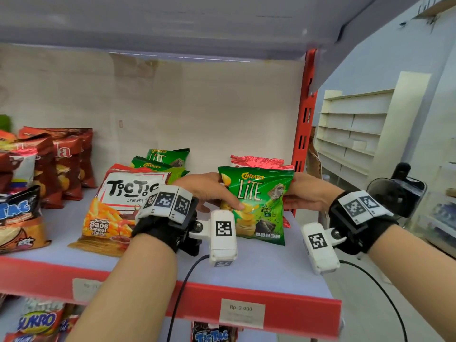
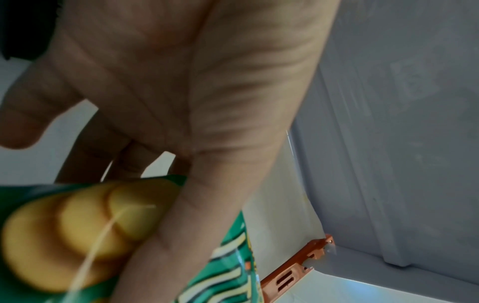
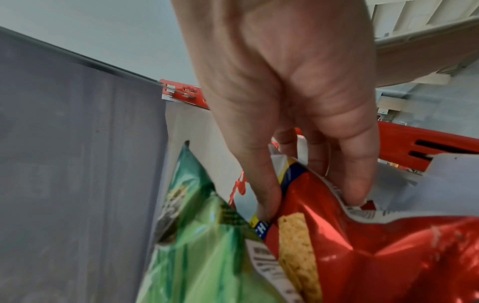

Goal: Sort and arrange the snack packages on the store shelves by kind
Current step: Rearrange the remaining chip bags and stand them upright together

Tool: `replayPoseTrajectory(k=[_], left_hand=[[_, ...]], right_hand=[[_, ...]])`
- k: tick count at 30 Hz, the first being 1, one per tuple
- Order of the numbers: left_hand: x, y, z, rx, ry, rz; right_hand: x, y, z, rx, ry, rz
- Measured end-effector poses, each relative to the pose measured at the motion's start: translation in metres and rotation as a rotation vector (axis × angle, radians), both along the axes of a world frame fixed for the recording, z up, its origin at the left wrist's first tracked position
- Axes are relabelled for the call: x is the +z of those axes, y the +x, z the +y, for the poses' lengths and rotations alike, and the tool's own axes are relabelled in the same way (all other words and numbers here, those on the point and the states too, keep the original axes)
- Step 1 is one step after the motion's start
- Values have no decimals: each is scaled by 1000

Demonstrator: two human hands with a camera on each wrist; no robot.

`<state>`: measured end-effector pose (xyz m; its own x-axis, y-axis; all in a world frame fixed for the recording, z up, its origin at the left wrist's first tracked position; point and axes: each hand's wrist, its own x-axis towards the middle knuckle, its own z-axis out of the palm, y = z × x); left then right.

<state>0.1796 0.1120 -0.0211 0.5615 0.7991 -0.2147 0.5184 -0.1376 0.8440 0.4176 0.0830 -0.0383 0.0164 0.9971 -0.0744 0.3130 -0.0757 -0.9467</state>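
A green Chitato Lite bag [image 1: 256,201] stands upright at the right end of the shelf [image 1: 271,270]. My left hand [image 1: 222,193] grips its left edge, thumb across the front and fingers behind. In the left wrist view the thumb lies over the green bag [image 2: 77,225]. Just behind it stands a shiny red snack bag [image 1: 256,160]. My right hand [image 1: 303,193] reaches round the green bag's right edge. The right wrist view has the right hand [image 3: 298,102] pinching the red bag [image 3: 362,246] between thumb and fingers, beside the green bag [image 3: 202,235].
A white and orange Tic Tic bag [image 1: 128,206] leans left of my hands, with two more green Chitato Lite bags [image 1: 165,159] behind it. Dark red bags [image 1: 66,164] and a Tic Tac bag [image 1: 17,211] fill the left. A red upright [image 1: 306,119] bounds the shelf's right end.
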Motion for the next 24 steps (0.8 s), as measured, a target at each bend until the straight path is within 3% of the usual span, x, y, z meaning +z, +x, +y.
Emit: replayPoseTrajectory(k=[6,9,13,19,24], left_hand=[[-1,0,1,14,3,-14],[-1,1,1,20,13,-3],[-2,2,-1,36,39,8],[-1,3,-6,71,103,32],[7,2,-11,103,204,97]], right_hand=[[10,3,-12,-92,29,-3],[15,7,-18,-211,104,-93],[24,0,-29,-240,129,-149],[34,-3,-41,-184,19,-14],[45,-17,-50,-320,203,-241]])
